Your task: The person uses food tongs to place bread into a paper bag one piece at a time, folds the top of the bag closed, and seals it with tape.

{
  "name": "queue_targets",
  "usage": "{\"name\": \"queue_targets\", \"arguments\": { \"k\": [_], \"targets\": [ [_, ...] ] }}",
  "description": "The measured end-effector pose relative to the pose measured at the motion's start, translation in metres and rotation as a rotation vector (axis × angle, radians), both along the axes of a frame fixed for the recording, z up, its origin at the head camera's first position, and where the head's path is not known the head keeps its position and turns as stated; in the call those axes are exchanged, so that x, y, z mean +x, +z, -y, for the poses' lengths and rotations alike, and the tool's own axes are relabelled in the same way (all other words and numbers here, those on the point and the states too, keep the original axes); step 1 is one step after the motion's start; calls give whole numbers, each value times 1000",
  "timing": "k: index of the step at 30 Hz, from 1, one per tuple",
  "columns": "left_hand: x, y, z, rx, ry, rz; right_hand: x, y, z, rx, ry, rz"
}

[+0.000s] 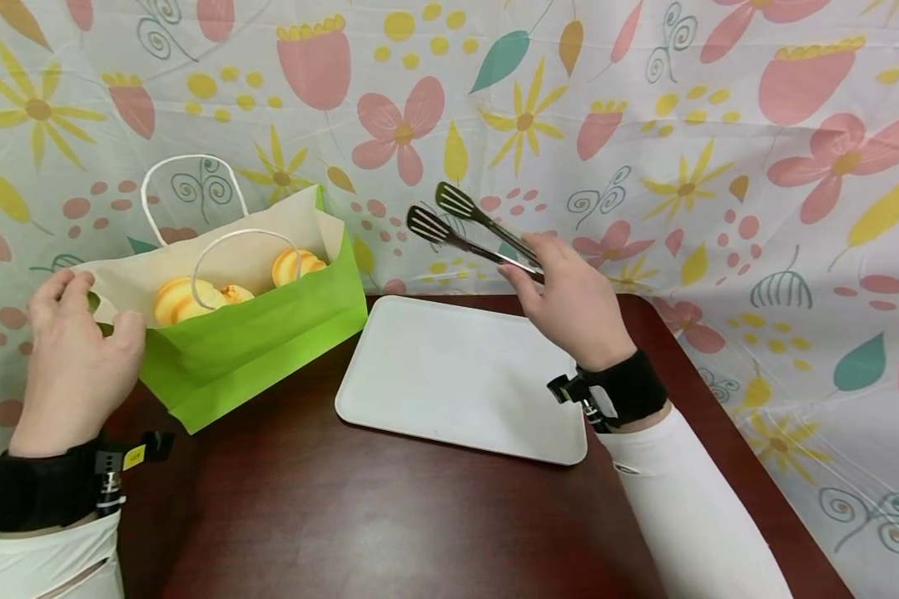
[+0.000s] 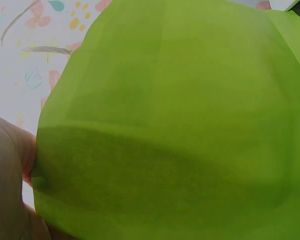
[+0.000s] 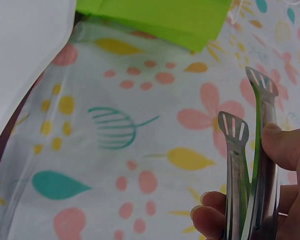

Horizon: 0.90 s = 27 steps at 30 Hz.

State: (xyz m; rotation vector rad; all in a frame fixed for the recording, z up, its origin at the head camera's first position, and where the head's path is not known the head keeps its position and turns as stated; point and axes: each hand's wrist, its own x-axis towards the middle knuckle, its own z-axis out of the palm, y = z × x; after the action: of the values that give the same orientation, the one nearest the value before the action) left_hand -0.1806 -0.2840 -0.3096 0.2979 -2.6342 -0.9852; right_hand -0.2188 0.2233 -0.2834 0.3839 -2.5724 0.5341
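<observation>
In the head view my left hand [image 1: 82, 358] grips the left end of a lime-green paper bag [image 1: 270, 333], thumb and fingers at its rim. Inside the bag lie several yellow-orange rolls [image 1: 183, 301], partly hidden by the front panel. The bag's green side [image 2: 190, 100] fills most of the left wrist view. My right hand [image 1: 577, 304] holds metal tongs [image 1: 460, 242] above the back of a white tray [image 1: 449, 374]. Their slotted tips point left towards the bag and stand apart, with nothing between them. The right wrist view shows the thumb and fingers around the tongs [image 3: 262, 175].
The tray lies on a dark reddish-brown table [image 1: 330, 516], just right of the bag. Two white handles [image 1: 150, 208] rise from the bag's rim. A flower-patterned cloth [image 1: 389, 50] hangs behind the table and along its right side.
</observation>
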Motion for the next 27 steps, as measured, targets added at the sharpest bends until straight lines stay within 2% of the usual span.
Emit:
{"name": "queue_targets", "arguments": {
  "k": [6,10,18,23,27],
  "targets": [
    [0,0,1,7,-2,6,6,-13,-33,23,-43,-2],
    [-1,-1,2,10,-2,1,10,-23,-57,19,-63,36],
    [-2,-1,3,13,-15,-19,15,-54,-114,2,-161,166],
    [-2,-1,3,18,-15,-22,17,-76,-138,9,-200,172],
    [0,-1,5,24,-41,-30,17,-92,-149,28,-216,166]
  ]
}}
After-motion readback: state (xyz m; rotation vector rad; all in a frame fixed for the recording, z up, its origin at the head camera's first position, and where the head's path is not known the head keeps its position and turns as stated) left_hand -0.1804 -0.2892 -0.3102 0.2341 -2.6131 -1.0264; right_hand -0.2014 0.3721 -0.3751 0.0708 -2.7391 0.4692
